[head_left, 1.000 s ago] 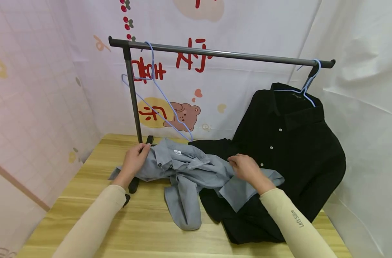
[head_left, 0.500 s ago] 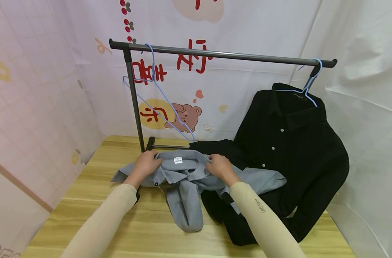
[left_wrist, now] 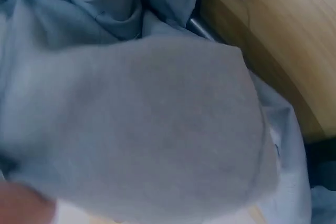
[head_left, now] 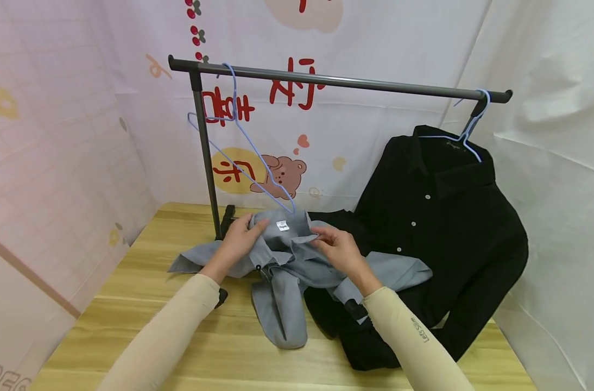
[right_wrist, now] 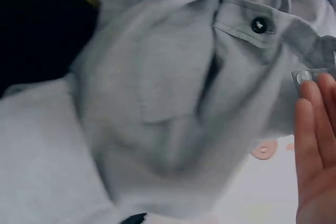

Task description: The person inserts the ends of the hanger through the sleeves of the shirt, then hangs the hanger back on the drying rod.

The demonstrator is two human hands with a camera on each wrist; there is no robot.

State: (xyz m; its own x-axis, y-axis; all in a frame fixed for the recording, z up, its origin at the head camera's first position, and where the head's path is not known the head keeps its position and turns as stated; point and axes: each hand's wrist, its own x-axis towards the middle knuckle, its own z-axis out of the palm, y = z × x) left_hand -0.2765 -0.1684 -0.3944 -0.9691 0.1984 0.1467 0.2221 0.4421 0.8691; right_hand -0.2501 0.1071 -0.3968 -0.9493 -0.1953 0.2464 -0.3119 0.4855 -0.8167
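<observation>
Well, the grey shirt (head_left: pixel 321 271) lies bunched on the table (head_left: pixel 258 374), and its collar (head_left: pixel 298 221), with a white label (head_left: pixel 282 226), is lifted between two hands. The left hand (head_left: pixel 240 239) pinches one side of the collar, thumb in front; the right hand (head_left: pixel 343 251) pinches the other edge near the fingertips. That right-hand hold looks the weaker: a light pinch on thin, soft cloth could slip, and the collar would fold in on itself. The sleeve (head_left: pixel 287 320) doubled under the front might pull the body askew if the shirt is raised before it is freed. Just above the collar hangs the bare hanger (head_left: pixel 235 95), its lower corner so near that a quick lift could snag it or set it swinging; whether they touch, I cannot tell. To the right, grey cloth overlaps the black shirt (head_left: pixel 453 217), so a sideways tug might drag that along on its hanger. Worse, a hard pull could tilt the rack (head_left: pixel 355 83).
</observation>
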